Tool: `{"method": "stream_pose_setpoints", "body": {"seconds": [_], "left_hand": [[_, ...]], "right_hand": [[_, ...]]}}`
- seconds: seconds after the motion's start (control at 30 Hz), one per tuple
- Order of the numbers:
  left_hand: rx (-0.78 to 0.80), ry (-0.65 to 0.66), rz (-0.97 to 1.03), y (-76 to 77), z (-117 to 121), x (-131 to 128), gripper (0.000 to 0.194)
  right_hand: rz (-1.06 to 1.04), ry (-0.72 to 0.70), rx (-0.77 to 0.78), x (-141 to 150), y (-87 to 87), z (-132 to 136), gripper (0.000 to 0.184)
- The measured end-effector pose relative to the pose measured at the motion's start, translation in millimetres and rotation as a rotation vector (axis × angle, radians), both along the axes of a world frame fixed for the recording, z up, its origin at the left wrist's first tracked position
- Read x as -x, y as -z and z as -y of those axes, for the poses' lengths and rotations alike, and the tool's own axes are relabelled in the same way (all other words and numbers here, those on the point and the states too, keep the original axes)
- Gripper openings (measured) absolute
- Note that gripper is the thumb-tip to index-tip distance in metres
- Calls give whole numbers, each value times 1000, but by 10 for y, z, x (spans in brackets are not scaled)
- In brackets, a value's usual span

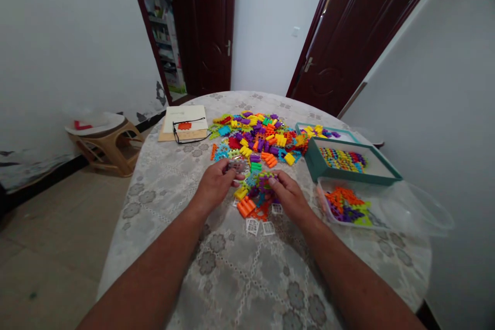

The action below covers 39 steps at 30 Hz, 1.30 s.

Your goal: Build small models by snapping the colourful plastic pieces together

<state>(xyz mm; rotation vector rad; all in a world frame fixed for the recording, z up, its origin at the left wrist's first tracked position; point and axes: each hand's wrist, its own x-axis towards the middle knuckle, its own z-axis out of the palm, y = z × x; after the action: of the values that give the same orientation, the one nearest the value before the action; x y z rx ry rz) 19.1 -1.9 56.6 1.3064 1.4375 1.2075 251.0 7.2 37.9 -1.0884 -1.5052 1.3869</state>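
My left hand [216, 183] is closed in a pinch on a small grey building piece [237, 166], held above the table. Opposite it, my right hand [292, 193] has its thumb and fingers closed on a purple and green building piece [264, 181]. Blue and orange pieces lie close below that one; whether they are joined to it I cannot tell. Between the hands and nearer to me are an orange ribbed block [246, 207], a yellow block [241, 193] and several white lattice pieces [252, 226].
A heap of coloured building pieces [255, 134] spreads beyond my hands. On the right stand a teal-edged box [315, 165] with rows of coloured pieces and a clear plastic tub [348, 224]. Black glasses [192, 141] and a notebook [181, 116] lie at the back left.
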Motion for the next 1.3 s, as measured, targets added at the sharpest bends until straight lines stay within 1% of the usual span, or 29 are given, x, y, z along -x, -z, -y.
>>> {"method": "stream_pose_setpoints", "body": {"seconds": [0.07,0.2,0.33,0.4,0.47,0.53,0.63,0.7,0.77,0.83,0.9,0.97,1.07,1.13,1.2,1.27,1.3], "left_hand": [[14,14,-10,31,60,-50,23],[-22,71,-166,110,89,-45,25],[-89,58,-356,139,88,-38,28],[-109,51,-396,125,95,-61,26],[-107,51,-379,102,107,-92,23],[-98,69,-309,82,121,-121,23],[-80,164,-183,67,147,-155,25],[-75,238,-151,69,159,-169,27],[-80,274,-155,71,161,-176,30],[-83,286,-170,65,156,-180,33],[-88,305,-195,45,150,-184,35],[-106,336,-237,14,145,-185,36],[-127,340,-313,-18,130,-166,36],[-134,353,-362,-6,113,-141,39],[-192,328,-477,43,95,-119,40],[-302,253,-615,120,79,-110,39],[-365,217,-682,163,72,-112,38]], "right_hand": [[17,11,-14,14,2,4,37],[6,47,16,11,44,-25,35],[-16,63,52,-1,74,-49,29],[-36,69,54,-8,69,-49,28],[-44,56,36,-17,49,-34,28],[-23,22,-14,-18,19,-2,29],[35,-22,-110,8,-22,67,29],[59,-26,-143,38,-28,99,28],[60,9,-158,63,-14,102,27],[39,58,-165,73,15,80,31],[17,77,-169,72,46,46,36],[16,52,-179,68,72,11,37],[24,-6,-200,65,81,-43,33],[16,-49,-178,55,45,-73,32],[3,-67,-143,17,-48,-91,30],[3,-15,-151,-75,-201,-106,28],[9,45,-178,-150,-297,-118,28]]}}
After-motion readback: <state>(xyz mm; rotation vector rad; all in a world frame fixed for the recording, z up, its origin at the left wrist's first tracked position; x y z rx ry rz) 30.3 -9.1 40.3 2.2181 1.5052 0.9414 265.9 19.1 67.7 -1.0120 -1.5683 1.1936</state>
